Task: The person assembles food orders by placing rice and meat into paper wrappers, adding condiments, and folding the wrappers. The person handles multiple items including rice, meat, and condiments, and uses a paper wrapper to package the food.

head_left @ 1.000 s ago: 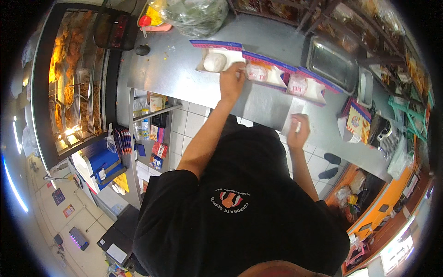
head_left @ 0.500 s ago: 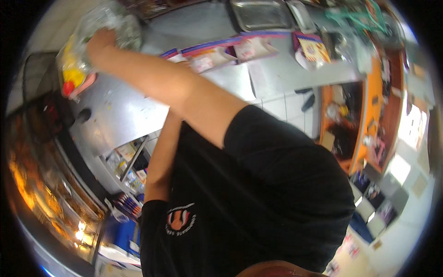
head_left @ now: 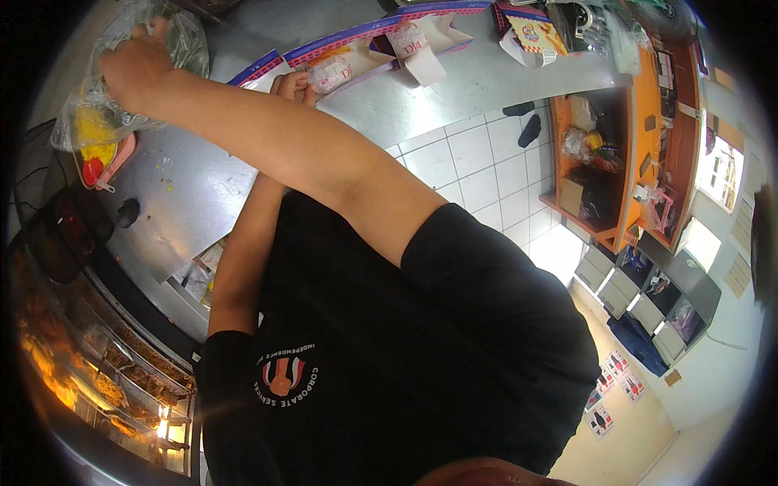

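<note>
My right arm crosses in front of me to the far left, where my right hand has its fingers curled on a clear plastic bag with green contents. Some of its fingertips are hidden in the plastic. Below the hand lies yellow food under clear plastic, beside a round red piece and a pink-rimmed thing. My left hand, partly behind my right forearm, is closed at the near edge of an open carton with purple and red trim. Inside the carton sits a paper-wrapped item.
Another carton holds a second wrapped item. A yellow printed packet lies farther right on the steel counter. At left glows a heated food cabinet; orange shelves and dark sandals are at right.
The view has shifted, so the counter sits higher and farther left. My right hand shows more of itself against the bag, and my left hand has come into sight beside the carton.
</note>
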`<state>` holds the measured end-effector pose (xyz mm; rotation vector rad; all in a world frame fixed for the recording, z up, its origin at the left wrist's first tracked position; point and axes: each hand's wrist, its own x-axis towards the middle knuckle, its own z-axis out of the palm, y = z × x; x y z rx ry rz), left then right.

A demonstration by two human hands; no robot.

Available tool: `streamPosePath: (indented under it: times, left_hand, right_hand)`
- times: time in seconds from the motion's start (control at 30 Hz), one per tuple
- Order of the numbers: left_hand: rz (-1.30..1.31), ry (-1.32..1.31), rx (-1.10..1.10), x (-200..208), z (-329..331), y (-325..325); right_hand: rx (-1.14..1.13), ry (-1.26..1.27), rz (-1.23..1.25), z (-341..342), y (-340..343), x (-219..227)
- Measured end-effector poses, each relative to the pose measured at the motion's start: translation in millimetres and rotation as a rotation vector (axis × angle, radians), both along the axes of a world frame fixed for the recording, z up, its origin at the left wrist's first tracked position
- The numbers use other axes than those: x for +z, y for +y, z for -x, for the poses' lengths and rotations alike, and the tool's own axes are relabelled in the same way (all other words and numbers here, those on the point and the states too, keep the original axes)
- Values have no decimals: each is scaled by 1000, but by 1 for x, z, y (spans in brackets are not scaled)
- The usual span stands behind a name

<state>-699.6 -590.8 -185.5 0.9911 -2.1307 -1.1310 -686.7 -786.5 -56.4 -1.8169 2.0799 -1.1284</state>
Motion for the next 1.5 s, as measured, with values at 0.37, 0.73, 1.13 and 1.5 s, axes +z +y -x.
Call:
streamPosePath:
  times: [0.37, 0.73, 1.13, 1.5]
  left_hand:
    - [-53, 215, 45, -27, -16, 12]
    - [214, -208, 161, -27, -65, 17]
    - [144, -375, 91, -13, -111, 3]
    - [386, -409, 104, -29, -119, 12]
  right_hand:
    - [-17, -861, -36, 66, 61, 65]
    - [244, -1011, 81, 109, 21, 17]
    - [535, -444, -489, 113, 179, -73]
    - [223, 77, -196, 62, 172, -154]
